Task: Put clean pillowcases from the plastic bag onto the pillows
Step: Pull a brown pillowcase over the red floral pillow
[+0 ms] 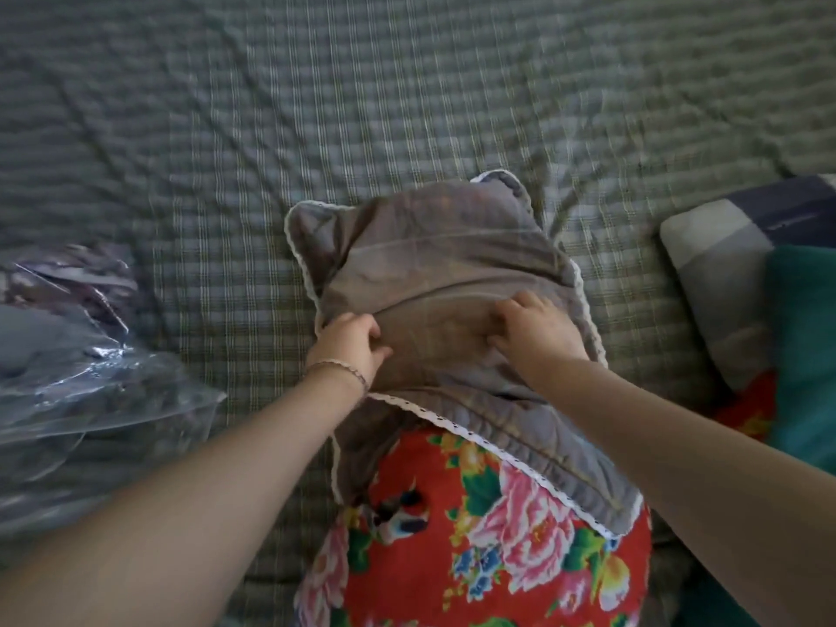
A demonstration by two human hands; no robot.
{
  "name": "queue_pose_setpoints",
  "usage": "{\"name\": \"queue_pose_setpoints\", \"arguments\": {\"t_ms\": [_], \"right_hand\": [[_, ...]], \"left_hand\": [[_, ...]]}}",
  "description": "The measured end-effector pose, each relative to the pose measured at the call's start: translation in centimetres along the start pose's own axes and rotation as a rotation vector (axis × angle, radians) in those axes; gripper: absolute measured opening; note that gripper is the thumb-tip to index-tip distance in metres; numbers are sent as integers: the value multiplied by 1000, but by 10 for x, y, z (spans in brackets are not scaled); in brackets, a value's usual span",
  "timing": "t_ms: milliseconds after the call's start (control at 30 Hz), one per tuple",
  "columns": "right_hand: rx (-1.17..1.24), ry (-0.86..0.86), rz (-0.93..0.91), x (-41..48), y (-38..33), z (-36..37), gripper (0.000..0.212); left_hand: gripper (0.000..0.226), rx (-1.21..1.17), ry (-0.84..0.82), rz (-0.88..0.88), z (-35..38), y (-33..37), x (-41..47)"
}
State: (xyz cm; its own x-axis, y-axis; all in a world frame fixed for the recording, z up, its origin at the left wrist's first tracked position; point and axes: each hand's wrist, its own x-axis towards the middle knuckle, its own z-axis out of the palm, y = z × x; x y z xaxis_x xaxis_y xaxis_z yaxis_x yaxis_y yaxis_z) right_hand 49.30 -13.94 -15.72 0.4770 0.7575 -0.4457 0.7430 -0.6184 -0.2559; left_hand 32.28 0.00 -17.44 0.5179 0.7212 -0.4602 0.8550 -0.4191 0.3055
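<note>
A red floral pillow (479, 545) lies lengthwise on the bed in front of me. A grey pillowcase (434, 260) with white lace edging covers its far half; the lace hem runs across the pillow's middle. My left hand (350, 343) pinches a fold of the grey fabric at the pillowcase's left side. My right hand (534, 330) has its fingers curled into the cloth on the right side. A clear plastic bag (68, 377) with folded cloth inside lies on the bed to the left.
The bed is covered with a green-grey checked sheet (407, 106). At the right edge lie a grey and navy pillow (733, 264) and a teal cloth (805, 346) over something red.
</note>
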Motion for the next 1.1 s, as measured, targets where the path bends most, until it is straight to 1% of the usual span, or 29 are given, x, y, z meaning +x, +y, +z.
{"name": "queue_pose_setpoints", "arguments": {"t_ms": [67,100,200,267,333,367,433,467,533,567,600,633,700,733,767,833,867,900,933,967,1000,1033,1067,1100], "right_hand": [[-79,-48,-31,15,-4,14,32],[-66,-39,-35,17,-4,18,29],[53,33,-36,15,10,23,19],[99,96,-167,8,22,21,16],[140,101,-369,0,31,15,17],[153,73,-426,-6,36,13,22],[166,-56,-424,-19,43,11,33],[153,-110,-423,-27,48,14,34],[148,-221,-411,-42,47,17,27],[165,-229,-399,-45,45,18,25],[168,-233,-374,-43,44,17,25],[119,-257,-365,-39,43,16,33],[-14,-310,-403,-30,45,14,41],[-87,-271,-482,-25,48,16,41],[-163,-184,-543,-19,53,21,42],[-262,-23,-580,-11,64,23,39],[-277,-9,-580,-9,68,22,37],[-265,21,-589,-11,72,24,35],[-248,16,-582,-14,74,24,32],[-223,21,-583,-19,80,30,28],[-212,19,-553,-27,80,34,24],[-183,23,-530,-36,80,40,23],[-145,18,-504,-45,78,45,23],[-91,62,-496,-54,79,51,24]], "left_hand": [[17,68,-25,26,19,-6,11],[15,74,-19,27,24,-8,13],[13,-56,26,29,22,-11,8],[12,-100,71,151,16,-15,-8],[14,-131,85,311,10,-20,-38],[19,-149,68,348,7,-19,-55],[37,-100,-2,428,7,-24,-76],[41,-44,-59,453,9,-26,-77],[27,65,-182,437,9,-35,-64],[23,121,-167,478,8,-37,-53],[27,189,-139,532,8,-40,-44],[31,251,-114,561,10,-44,-34],[26,256,-10,613,13,-57,-23],[23,210,26,612,14,-63,-24],[26,150,47,576,12,-67,-28],[32,52,59,479,14,-78,-48],[35,15,15,418,19,-83,-62],[40,-32,-79,298,24,-84,-75],[42,-87,-195,140,28,-79,-82],[41,-106,-289,-7,29,-72,-83],[38,-45,-328,-88,27,-64,-76],[33,78,-297,-105,20,-52,-62],[27,173,-173,-76,10,-36,-48],[19,215,13,17,-1,-17,-31]]}}
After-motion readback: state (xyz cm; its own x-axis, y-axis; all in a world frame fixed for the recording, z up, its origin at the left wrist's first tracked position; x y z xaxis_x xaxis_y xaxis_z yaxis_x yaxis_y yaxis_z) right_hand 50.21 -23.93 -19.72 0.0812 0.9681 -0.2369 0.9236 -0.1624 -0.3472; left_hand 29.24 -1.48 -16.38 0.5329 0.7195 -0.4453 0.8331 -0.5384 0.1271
